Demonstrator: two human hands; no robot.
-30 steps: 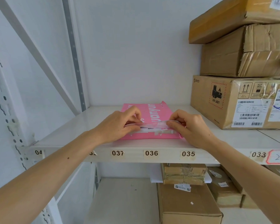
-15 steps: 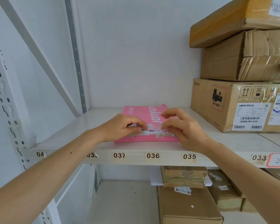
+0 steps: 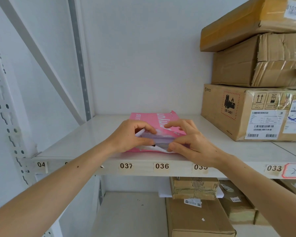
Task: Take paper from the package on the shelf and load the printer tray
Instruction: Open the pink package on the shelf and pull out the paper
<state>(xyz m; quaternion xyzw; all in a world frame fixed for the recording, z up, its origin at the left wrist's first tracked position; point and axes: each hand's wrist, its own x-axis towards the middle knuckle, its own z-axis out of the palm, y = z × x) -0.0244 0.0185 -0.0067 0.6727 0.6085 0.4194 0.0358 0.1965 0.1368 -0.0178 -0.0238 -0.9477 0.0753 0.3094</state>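
Both hands at shelf (image 3: pixel 85 134) front: left hand (image 3: pixel 126 136) fingers grip paper (image 3: pixel 162 140) stack; right hand (image 3: pixel 193 142), at 3 o'clock, fingers pinch pink package (image 3: pixel 149 117) wrapper.

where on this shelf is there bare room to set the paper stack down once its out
Bare shelf lies left of the pink paper package, up to the upright post. A narrower strip lies between the package and the PICO box. The right side is crowded with stacked cardboard boxes.
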